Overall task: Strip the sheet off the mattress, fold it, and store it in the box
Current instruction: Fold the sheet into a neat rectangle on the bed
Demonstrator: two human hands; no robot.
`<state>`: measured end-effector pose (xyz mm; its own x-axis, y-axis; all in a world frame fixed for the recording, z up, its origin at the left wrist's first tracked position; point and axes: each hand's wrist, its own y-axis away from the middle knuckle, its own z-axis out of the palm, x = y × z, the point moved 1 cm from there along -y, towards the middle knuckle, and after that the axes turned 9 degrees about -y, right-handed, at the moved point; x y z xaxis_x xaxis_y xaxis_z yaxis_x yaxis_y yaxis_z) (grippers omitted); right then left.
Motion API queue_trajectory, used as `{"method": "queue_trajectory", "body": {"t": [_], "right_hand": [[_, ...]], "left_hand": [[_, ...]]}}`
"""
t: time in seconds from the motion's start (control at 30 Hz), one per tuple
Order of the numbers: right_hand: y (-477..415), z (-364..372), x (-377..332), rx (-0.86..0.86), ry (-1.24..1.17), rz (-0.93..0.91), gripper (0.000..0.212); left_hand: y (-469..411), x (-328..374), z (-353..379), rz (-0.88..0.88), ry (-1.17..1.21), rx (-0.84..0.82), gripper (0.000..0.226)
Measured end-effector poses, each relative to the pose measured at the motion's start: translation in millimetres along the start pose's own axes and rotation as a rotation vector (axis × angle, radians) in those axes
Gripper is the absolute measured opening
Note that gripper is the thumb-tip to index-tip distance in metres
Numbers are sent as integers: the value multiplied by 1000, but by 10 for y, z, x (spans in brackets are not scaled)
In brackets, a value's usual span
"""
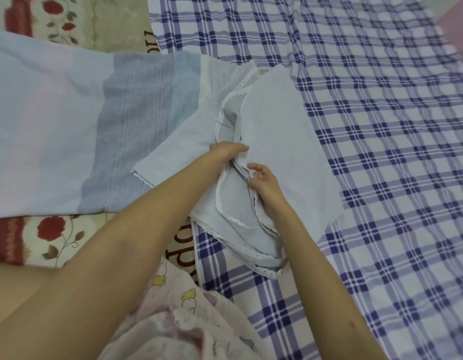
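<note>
The flowered mat (56, 235) runs off the left edge, half covered by a striped cloth (69, 126). The left hand (229, 151) grips a bunched fold of the pale sheet (282, 141), its fingertips buried in it. The right hand (264, 184) pinches the lace hem. The sheet lies on a checked cloth (381, 152) that spreads flat to the right edge.

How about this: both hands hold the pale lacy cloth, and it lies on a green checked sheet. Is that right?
Not quite. The head view shows the checked sheet is blue and white, not green. The left hand and right hand do both hold the pale lacy cloth, and it lies on that sheet.
</note>
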<state>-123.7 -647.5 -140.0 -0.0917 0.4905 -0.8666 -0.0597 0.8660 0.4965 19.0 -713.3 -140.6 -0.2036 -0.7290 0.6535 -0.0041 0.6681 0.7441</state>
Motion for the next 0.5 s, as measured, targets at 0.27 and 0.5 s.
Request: {"method": "queue_trajectory", "body": {"t": [0.27, 0.5], "right_hand": [[11, -14, -50, 46, -253, 110, 54], [219, -148, -290, -149, 156, -16, 46]], "left_hand": [[324, 268, -79, 51, 602, -62, 23], [185, 23, -374, 39, 479, 67, 42]]}}
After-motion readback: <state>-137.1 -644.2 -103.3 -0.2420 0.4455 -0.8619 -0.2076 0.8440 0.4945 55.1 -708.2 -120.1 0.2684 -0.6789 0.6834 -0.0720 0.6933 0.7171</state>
